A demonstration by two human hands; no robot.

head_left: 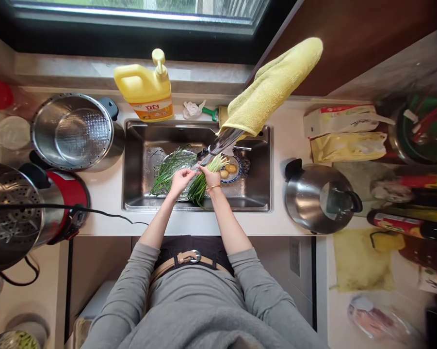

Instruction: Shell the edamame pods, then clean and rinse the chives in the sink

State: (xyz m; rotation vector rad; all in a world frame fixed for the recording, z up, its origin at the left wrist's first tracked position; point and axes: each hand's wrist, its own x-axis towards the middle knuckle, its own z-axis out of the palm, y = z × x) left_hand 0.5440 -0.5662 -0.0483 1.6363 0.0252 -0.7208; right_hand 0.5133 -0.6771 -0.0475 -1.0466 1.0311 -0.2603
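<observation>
A bunch of chives [198,186], with pale stem ends and thin green leaves, is gripped in my right hand [212,180] over the sink [247,201]. My left hand [182,181] is closed in a pinch just left of it, under the faucet [223,141]; what its fingertips hold is too small to make out. More loose green leaves [166,173] lie over a bowl beneath my left hand. Beside the bunch, a few potatoes [230,168] sit in a blue-rimmed bowl [240,173]. A yellow cloth [274,87] covers the faucet's upper part.
Behind the sink stand a yellow detergent jug [149,92] and a green-handled brush [211,113]. On the left are a steel pot [78,131] and a red-based cooker [71,198] with a black cord. A steel kettle [315,198] stands right of the sink.
</observation>
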